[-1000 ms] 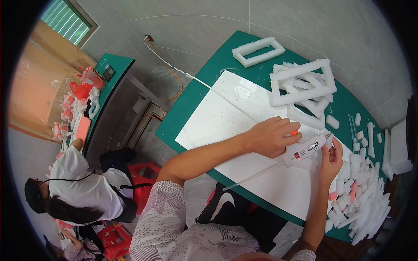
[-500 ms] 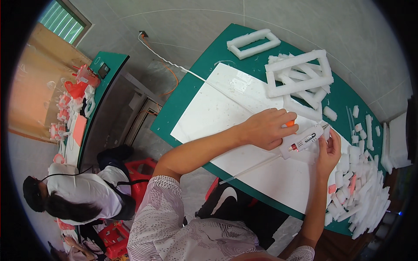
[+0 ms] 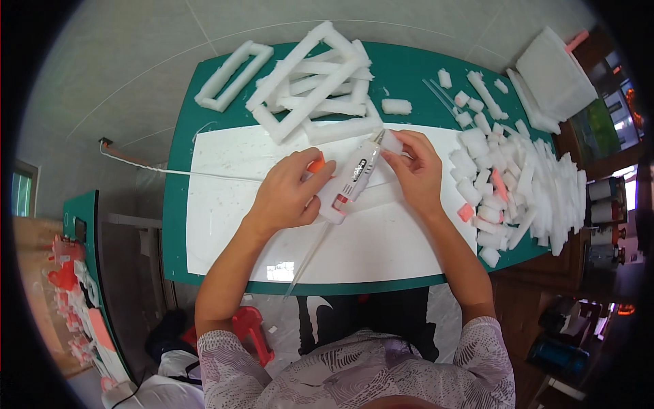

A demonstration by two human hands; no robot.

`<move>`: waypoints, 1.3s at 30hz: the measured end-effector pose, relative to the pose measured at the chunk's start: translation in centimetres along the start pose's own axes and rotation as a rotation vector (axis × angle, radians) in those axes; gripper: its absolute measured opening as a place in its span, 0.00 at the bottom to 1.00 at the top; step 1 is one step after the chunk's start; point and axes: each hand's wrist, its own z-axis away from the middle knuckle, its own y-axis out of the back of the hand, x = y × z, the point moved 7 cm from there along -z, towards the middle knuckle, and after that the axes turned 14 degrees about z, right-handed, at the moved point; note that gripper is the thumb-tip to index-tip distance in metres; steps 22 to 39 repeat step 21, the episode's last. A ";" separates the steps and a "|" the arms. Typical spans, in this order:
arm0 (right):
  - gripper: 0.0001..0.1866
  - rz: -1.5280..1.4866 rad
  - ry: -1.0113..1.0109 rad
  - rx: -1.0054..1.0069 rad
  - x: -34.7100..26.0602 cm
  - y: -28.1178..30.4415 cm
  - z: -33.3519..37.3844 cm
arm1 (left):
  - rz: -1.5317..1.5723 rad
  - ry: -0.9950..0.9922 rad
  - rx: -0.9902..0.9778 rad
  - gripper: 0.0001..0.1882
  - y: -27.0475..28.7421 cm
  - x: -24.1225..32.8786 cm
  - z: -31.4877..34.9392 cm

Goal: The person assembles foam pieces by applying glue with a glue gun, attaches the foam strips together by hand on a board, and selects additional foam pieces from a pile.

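Note:
My left hand point(image 3: 285, 194) is closed around a white hot glue gun point(image 3: 355, 176), with its orange trigger point(image 3: 316, 163) showing by the fingers. A long translucent glue stick point(image 3: 308, 258) sticks out of the gun's rear toward the table's near edge. Between thumb and fingers, my right hand point(image 3: 418, 170) pinches a small white foam block point(image 3: 392, 142). The gun's nozzle is right at this block; whether they touch, I cannot tell. Both hands are above a glossy white board point(image 3: 228, 235). Just beyond the nozzle lies a white foam strip point(image 3: 344, 128), part of a frame.
Rectangular foam frames point(image 3: 317, 85) are stacked at the back, with another frame point(image 3: 234, 75) to their left. Loose foam pieces point(image 3: 504, 184), some pink, heap up on the right of the green table point(image 3: 180, 204). A white cord point(image 3: 153, 168) runs from the wall. Another person point(image 3: 160, 388) is lower left.
My view has swung to the right, so the table now lies squarely ahead. The glue gun stays in my left hand and the foam block in my right.

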 end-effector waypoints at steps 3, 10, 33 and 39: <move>0.19 0.001 0.013 0.012 -0.3 0.3 0.0 | -0.021 0.042 -0.011 0.29 -0.1 0.1 -0.3; 0.18 -0.001 0.012 -0.003 -0.5 -0.1 0.4 | -0.038 0.037 -0.006 0.29 0.3 0.4 -0.1; 0.19 -0.005 0.009 -0.015 0.2 -0.1 0.3 | -0.054 0.051 -0.025 0.29 0.2 0.4 -0.2; 0.19 -0.005 0.009 -0.015 0.2 -0.1 0.3 | -0.054 0.051 -0.025 0.29 0.2 0.4 -0.2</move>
